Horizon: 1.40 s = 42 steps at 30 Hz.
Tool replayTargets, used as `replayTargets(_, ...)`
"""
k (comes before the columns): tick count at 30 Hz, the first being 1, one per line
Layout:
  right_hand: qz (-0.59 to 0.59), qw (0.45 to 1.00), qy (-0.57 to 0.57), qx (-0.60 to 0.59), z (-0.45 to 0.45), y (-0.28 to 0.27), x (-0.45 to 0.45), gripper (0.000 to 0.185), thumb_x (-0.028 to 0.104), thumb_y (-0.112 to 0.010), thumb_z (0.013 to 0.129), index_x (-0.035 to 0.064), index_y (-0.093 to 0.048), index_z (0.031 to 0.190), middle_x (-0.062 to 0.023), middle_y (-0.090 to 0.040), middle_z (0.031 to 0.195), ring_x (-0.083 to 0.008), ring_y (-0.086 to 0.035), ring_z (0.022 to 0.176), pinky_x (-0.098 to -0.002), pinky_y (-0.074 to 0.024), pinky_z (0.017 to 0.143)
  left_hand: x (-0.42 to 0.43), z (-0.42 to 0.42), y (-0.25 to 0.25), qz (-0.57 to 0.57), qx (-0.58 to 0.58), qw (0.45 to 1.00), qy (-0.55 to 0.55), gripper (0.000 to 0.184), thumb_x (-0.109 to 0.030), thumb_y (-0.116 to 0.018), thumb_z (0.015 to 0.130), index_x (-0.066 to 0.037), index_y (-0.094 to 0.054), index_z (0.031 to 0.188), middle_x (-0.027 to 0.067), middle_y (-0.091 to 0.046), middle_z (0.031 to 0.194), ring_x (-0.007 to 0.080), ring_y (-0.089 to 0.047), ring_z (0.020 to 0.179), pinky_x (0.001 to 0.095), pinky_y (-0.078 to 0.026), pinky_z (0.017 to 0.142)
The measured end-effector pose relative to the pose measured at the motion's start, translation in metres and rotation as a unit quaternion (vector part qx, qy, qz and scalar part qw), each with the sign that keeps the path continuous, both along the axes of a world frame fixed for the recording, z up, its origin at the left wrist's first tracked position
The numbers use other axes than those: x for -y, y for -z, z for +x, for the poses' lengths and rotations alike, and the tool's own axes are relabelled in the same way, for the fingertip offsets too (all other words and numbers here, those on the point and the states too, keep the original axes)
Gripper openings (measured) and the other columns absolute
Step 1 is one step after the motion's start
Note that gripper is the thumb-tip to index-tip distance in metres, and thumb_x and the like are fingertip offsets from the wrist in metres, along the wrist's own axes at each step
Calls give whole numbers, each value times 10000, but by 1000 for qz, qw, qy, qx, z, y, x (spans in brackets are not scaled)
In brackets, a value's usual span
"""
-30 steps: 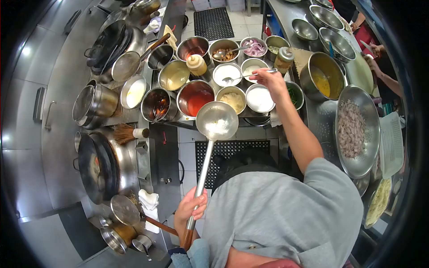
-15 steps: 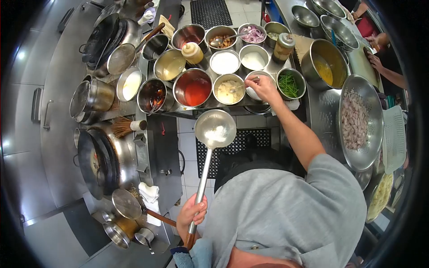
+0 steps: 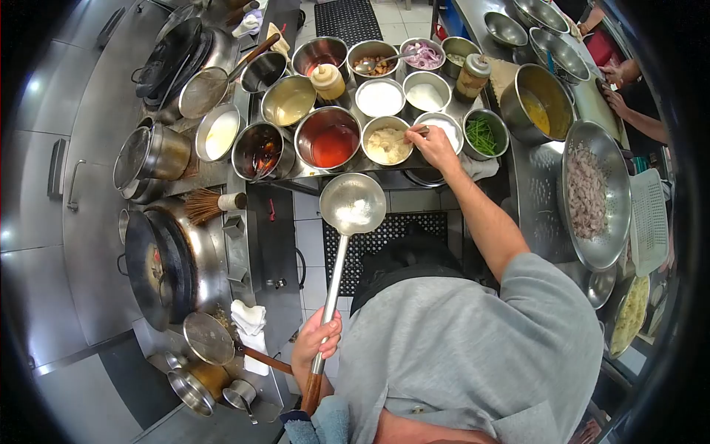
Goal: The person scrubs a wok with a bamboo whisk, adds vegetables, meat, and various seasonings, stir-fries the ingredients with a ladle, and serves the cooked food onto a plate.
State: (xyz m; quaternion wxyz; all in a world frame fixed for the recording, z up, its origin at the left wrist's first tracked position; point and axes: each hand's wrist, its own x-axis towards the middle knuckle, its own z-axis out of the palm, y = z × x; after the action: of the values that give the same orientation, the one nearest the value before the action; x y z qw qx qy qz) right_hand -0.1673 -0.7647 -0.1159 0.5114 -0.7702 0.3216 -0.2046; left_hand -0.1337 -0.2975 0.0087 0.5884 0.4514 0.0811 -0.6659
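My left hand [image 3: 316,340] is wrapped around the long handle of a metal ladle [image 3: 344,244]. The ladle's wide bowl holds a little white stuff and hangs in front of the row of tubs. With pinched fingers my right hand [image 3: 436,148] grips a small spoon [image 3: 423,130] at the right rim of a metal tub of pale minced paste [image 3: 386,146]. The spoon's lower end is mostly hidden by my fingers and the paste. Beside that tub stand one of red liquid [image 3: 330,144], one of white powder [image 3: 448,127] and one of chopped green stalks [image 3: 482,137].
On the left are woks [image 3: 148,270], a bamboo brush [image 3: 203,206] and a strainer [image 3: 208,338]. Squeeze bottles [image 3: 328,81] stand among the tubs. To the right, a colander [image 3: 620,192] holds chopped meat. Another person's hands [image 3: 615,102] are at the far right.
My right hand has moved left and closer over the paste tub, with the spoon now less visible. My left hand still holds the ladle in nearly the same place. The view has shifted slightly.
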Motion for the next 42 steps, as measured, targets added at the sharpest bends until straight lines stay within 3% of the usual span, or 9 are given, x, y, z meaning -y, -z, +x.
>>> replayTargets(13,15,999,11,32,-4,-5,11,313,241,-577,854,-44,-697,902,-118,-725,794,-193,-692,767,-293,-511,761,13,-2,-6,2,12,1000,4,163,-100,-508,961,-36,-443,1096,8,-431,729,23,-327,410,190,-302,321)
replayTargets(16,115,987,-5,108,-5,9,26,291,219,-584,853,-51,-690,883,-118,-723,780,-177,-691,766,-287,-512,755,16,-4,-4,-7,15,1000,3,158,-103,-507,963,-36,-443,1091,9,-436,728,23,-329,409,191,-297,321)
replayTargets(19,119,987,-5,104,-7,14,31,276,207,-587,855,-49,-687,876,-113,-721,764,-164,-689,758,-283,-510,746,20,-6,-3,-2,16,1000,4,153,-106,-506,965,-39,-444,1088,8,-437,726,23,-327,409,190,-295,322)
replayTargets(25,-6,1000,-22,-5,4,0,14,305,245,-577,860,-35,-695,890,-119,-720,773,-209,-694,735,-308,-522,725,28,-9,-3,-1,16,1000,5,144,-106,-502,970,-45,-445,1087,5,-437,726,22,-324,412,188,-290,324)
replayTargets(29,9,999,-19,-26,8,-7,14,320,258,-579,854,-36,-697,893,-119,-722,784,-211,-701,758,-303,-526,733,31,-10,-4,-6,19,1000,6,139,-101,-501,970,-39,-447,1081,-1,-435,724,19,-326,414,186,-289,324)
replayTargets(35,79,996,-25,40,4,21,32,315,240,-591,849,-53,-691,909,-109,-728,788,-184,-701,783,-301,-522,752,34,-13,-5,-11,23,1000,1,141,-98,-502,968,-30,-447,1079,-5,-436,712,16,-330,415,182,-292,323)
replayTargets(39,165,984,-25,66,-12,-10,35,231,212,-596,857,3,-691,884,-93,-725,787,-136,-672,734,-269,-472,659,35,-13,-3,-13,27,1000,7,146,-104,-506,967,-34,-446,1080,-5,-440,714,17,-331,413,182,-295,324)
replayTargets(42,213,973,-24,83,-27,-52,22,209,225,-597,860,48,-704,889,-74,-728,790,-66,-593,675,-218,-375,599,36,-12,-3,-17,21,1000,5,152,-109,-511,966,-39,-443,1082,-6,-444,722,17,-333,411,181,-297,324)
